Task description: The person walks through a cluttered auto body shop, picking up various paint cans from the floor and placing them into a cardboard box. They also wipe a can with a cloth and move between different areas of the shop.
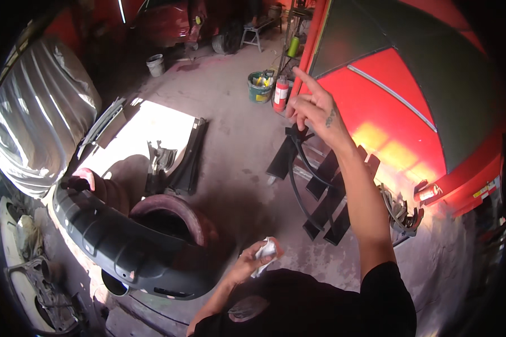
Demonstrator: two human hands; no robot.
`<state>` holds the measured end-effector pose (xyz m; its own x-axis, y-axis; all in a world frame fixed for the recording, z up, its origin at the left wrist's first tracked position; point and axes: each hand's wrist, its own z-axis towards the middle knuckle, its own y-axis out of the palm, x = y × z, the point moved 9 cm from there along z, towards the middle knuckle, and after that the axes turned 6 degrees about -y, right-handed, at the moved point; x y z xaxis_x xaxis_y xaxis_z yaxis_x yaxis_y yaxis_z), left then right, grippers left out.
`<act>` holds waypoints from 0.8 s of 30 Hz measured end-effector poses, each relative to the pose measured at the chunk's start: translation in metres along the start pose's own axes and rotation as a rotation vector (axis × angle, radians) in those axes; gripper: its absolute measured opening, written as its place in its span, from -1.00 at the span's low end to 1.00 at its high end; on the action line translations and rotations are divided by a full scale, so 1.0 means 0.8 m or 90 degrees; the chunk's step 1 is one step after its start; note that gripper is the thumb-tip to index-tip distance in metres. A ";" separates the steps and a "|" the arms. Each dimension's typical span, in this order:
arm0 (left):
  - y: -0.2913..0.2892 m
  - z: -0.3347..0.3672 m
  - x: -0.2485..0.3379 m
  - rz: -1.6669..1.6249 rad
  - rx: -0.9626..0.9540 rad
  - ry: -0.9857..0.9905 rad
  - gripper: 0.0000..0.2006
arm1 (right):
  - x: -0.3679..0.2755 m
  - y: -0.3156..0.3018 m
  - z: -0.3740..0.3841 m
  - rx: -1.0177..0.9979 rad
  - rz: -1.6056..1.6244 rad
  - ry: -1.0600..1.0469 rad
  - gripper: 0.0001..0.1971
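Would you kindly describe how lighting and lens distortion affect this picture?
Head view: sunlight bleaches part of the rough grey floor; yellow glare brightens the smooth red wall; the dark red car sits in shadow; edges curve toward the blackened border.

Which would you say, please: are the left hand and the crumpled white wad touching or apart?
Touching: the head view shows the crumpled white wad gripped in the left hand, with no gap between them.
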<state>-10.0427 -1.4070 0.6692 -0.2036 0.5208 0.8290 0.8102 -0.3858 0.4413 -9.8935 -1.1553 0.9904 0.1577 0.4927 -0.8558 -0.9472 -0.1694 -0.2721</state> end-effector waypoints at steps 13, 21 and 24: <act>-0.226 0.296 0.350 -0.164 0.169 0.039 -0.64 | 0.382 0.127 0.079 -0.446 0.218 0.327 -0.76; -0.377 0.533 0.499 0.059 0.205 -0.017 -0.46 | 0.574 0.053 0.403 -0.263 0.187 0.263 -0.77; -0.457 0.616 0.570 0.238 0.265 0.018 -0.73 | 0.618 0.059 0.516 -0.288 0.253 0.279 -0.71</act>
<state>-10.1611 -0.6532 0.7171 0.1289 0.3841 0.9142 0.9777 -0.2033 -0.0524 -9.9753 -0.5672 0.7360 0.0133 -0.0494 -0.9987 -0.7638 -0.6451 0.0217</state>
